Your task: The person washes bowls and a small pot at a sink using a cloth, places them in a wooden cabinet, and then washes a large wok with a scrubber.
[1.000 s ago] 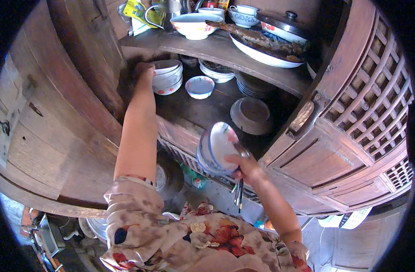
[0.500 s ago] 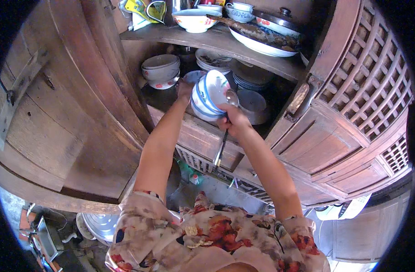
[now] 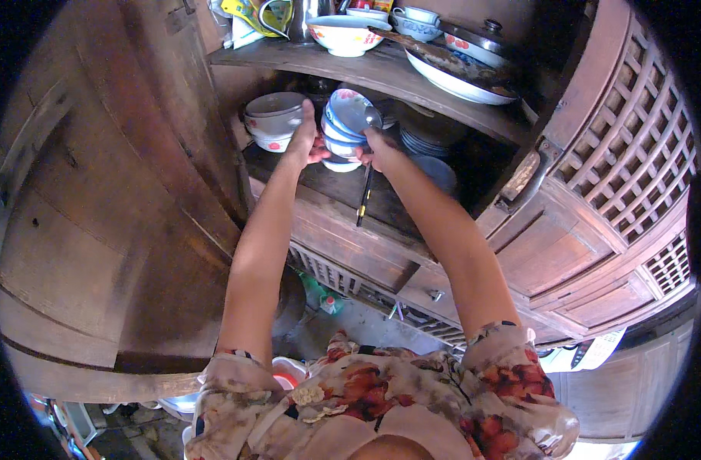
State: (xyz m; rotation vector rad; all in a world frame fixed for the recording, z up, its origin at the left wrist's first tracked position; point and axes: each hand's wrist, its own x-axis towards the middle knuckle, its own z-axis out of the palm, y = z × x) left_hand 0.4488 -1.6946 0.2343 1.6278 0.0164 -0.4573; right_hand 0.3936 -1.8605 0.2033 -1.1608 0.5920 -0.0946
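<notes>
A tilted stack of white bowls with blue rims (image 3: 343, 134) is on the cupboard's lower shelf, its floral inner side facing up. My right hand (image 3: 376, 149) grips the stack's right side. It also holds a spoon (image 3: 373, 116) with a shiny round head; a dark handle with a yellow band (image 3: 365, 201) hangs below the hand. My left hand (image 3: 309, 139) is at the stack's left side, thumb raised and fingers apart, fingertips beside the lower bowls; whether they touch is hard to tell. Left of it is another stack of white bowls (image 3: 275, 115).
Stacked plates (image 3: 423, 142) and a dim round dish (image 3: 436, 173) are right of my hands. On the upper shelf (image 3: 327, 67) are a floral bowl (image 3: 347, 34), cups (image 3: 416, 23) and a large dish of dark food (image 3: 458, 77). Wooden doors (image 3: 120, 222) flank the opening, one latticed (image 3: 615, 130).
The blue-rimmed bowls have moved away from me, deeper over the lower shelf, with my right hand still on them. My left hand has opened, its thumb now raised beside the stack.
</notes>
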